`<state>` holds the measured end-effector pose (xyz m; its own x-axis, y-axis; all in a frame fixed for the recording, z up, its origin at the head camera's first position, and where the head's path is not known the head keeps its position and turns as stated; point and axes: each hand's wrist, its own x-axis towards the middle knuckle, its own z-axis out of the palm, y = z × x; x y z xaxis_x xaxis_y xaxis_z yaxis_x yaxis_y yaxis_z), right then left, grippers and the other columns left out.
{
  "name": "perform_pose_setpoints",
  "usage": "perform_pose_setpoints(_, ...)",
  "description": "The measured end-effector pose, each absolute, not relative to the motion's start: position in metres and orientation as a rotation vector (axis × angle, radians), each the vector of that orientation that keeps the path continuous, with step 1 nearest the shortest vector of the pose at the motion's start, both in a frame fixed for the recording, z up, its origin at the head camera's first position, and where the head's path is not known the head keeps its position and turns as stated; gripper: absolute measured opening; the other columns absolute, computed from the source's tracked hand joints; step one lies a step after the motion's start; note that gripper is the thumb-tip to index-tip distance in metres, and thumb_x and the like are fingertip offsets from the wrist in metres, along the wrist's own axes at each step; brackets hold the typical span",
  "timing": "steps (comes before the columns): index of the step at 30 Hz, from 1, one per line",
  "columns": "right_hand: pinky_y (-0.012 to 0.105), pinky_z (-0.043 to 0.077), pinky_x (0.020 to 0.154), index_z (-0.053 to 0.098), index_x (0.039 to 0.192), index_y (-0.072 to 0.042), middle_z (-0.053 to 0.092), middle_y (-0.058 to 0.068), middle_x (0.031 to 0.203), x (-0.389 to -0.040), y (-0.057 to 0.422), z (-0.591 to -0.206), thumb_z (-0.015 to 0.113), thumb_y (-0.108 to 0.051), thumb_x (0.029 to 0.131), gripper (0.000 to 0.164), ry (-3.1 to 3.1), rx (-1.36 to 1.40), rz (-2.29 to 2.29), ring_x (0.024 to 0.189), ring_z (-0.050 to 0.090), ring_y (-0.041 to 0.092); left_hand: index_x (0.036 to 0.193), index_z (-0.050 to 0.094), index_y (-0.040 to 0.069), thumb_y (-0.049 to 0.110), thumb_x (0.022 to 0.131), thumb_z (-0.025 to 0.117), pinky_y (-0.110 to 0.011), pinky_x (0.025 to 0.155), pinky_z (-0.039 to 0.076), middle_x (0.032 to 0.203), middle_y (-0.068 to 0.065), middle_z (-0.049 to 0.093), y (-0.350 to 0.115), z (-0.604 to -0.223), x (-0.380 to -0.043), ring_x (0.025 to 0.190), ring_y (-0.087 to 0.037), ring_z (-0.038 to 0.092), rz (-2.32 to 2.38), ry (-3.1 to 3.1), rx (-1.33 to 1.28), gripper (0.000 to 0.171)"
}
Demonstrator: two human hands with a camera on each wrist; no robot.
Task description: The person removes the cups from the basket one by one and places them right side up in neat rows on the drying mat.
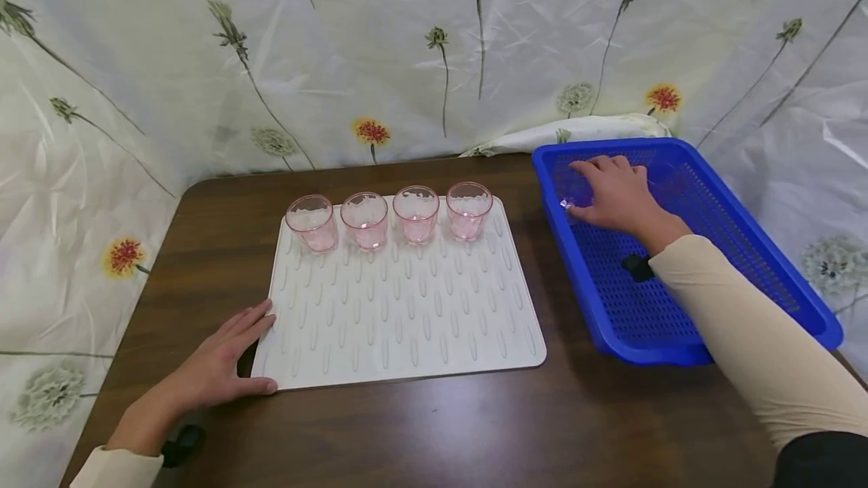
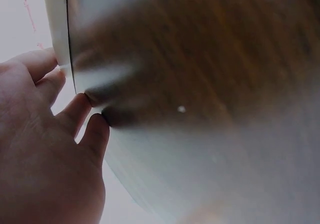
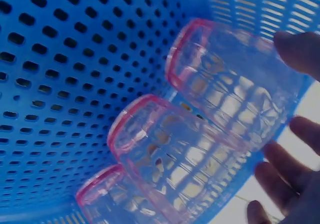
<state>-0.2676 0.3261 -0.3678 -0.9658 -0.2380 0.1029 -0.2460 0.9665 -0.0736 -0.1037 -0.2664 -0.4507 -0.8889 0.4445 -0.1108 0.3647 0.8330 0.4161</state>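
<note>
- right hand (image 1: 617,198): thumb and fingers are spread well apart at one end of a clear, pink-edged glass (image 3: 225,78) inside the basket; whether the glass is actually touched can't be told, and no squeeze is seen
- two more glasses of the same kind (image 3: 160,149) are lined up right next to that one, the last partly cut off in the right wrist view; whether they're stood up or laid down is hard to call
- all three are held in a blue perforated basket (image 1: 651,352), which is set on the right of the table (image 1: 441,428)
- left hand (image 1: 220,364): fingers are kept loose and fairly straight, thumb apart from them; the left edge of the white mat (image 1: 407,315) is touched by the fingertips, its near left corner by the thumb
- four pinkish glasses (image 1: 416,221) are stood in a row along the mat's far edge, small gaps left between them
- behind it all, a pale sheet (image 1: 407,44) printed with flowers is hung
</note>
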Motion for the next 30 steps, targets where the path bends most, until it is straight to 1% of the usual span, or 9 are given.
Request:
perform_pose_setpoints(4,0.075,0.028,0.095,0.044,0.146,-0.008,0.043,0.029,0.144,-0.272,0.324,-0.368,0.074,-0.036,0.084,0.074,-3.020,0.353,0.133,0.130,0.035,0.054,0.149,0.042,0.002,0.056,0.074,0.079,-0.068,0.109,0.033,0.161,-0.019,0.030,-0.266,-0.451,-0.104,0.143,-0.048,0.029,0.571,2.800,0.611,0.098)
perform_pose_setpoints(10,0.075,0.026,0.097,0.040,0.148,-0.006,0.049,0.030,0.143,-0.275,0.319,-0.366,0.070,-0.038,0.087,0.075,-3.109,0.320,0.078,0.131,0.033,0.053,0.150,0.041,0.003,0.058,0.074,0.078,-0.069,0.110,0.031,0.163,-0.018,0.027,-0.267,-0.453,-0.102,0.144,-0.049,0.026,0.576,2.775,0.563,0.101)
perform_pose_setpoints(13,0.073,0.028,0.096,0.043,0.147,-0.006,0.051,0.030,0.141,-0.273,0.319,-0.367,0.071,-0.038,0.085,0.075,-3.088,0.331,0.085,0.128,0.036,0.052,0.151,0.040,0.004,0.059,0.075,0.077,-0.070,0.111,0.030,0.163,-0.017,0.026,-0.268,-0.452,-0.102,0.145,-0.049,0.025,0.580,2.773,0.546,0.101)
perform_pose_setpoints(18,0.071,0.036,0.093,0.046,0.144,-0.004,0.055,0.031,0.134,-0.262,0.319,-0.367,0.073,-0.037,0.083,0.075,-3.041,0.405,0.058,0.120,0.043,0.052,0.150,0.040,0.004,0.057,0.074,0.078,-0.070,0.110,0.031,0.163,-0.018,0.027,-0.268,-0.450,-0.102,0.144,-0.049,0.026,0.573,2.787,0.558,0.100)
perform_pose_setpoints(23,0.066,0.043,0.094,0.047,0.141,0.000,0.058,0.033,0.129,-0.243,0.324,-0.366,0.079,-0.039,0.077,0.081,-3.028,0.471,0.042,0.115,0.050,0.052,0.150,0.040,0.004,0.059,0.074,0.078,-0.070,0.110,0.030,0.163,-0.018,0.027,-0.267,-0.450,-0.102,0.144,-0.049,0.026,0.571,2.787,0.556,0.101)
perform_pose_setpoints(26,0.064,0.043,0.095,0.048,0.141,0.001,0.058,0.033,0.128,-0.234,0.329,-0.364,0.079,-0.042,0.077,0.084,-3.063,0.473,0.060,0.114,0.052,0.051,0.150,0.041,0.003,0.058,0.074,0.078,-0.069,0.110,0.031,0.163,-0.018,0.027,-0.267,-0.450,-0.102,0.144,-0.049,0.027,0.576,2.792,0.561,0.100)
perform_pose_setpoints(30,0.066,0.043,0.098,0.045,0.142,0.003,0.056,0.034,0.128,-0.226,0.337,-0.363,0.078,-0.044,0.080,0.085,-3.139,0.444,0.118,0.117,0.051,0.051,0.149,0.042,0.003,0.057,0.074,0.079,-0.069,0.109,0.032,0.162,-0.018,0.028,-0.267,-0.450,-0.101,0.143,-0.048,0.028,0.581,2.800,0.567,0.099)
